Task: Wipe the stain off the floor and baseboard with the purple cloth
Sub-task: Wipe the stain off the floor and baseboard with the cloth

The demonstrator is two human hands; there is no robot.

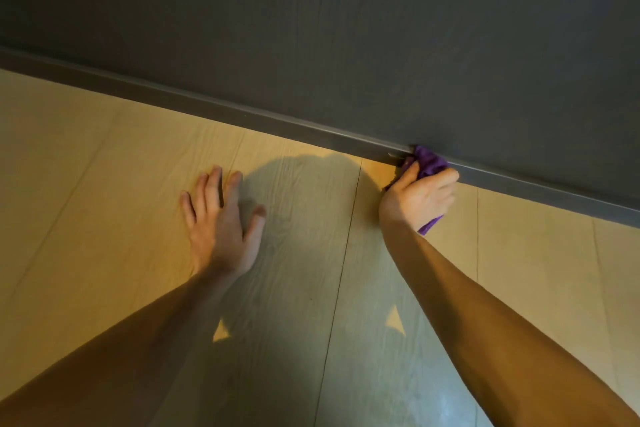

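Note:
My right hand [420,198] is closed around a bunched purple cloth [429,161] and presses it against the dark grey baseboard [242,114], where the board meets the floor. A small light mark shows on the baseboard just left of the cloth. A tail of the cloth sticks out below my fist. My left hand [221,218] lies flat on the pale wood-look floor [104,184], fingers spread, holding nothing. I cannot make out any stain on the floor; my shadow covers the middle of it.
A dark grey wall [346,28] rises above the baseboard and fills the upper half of the view. Floor plank seams run towards the wall. The baseboard slants down from upper left to right.

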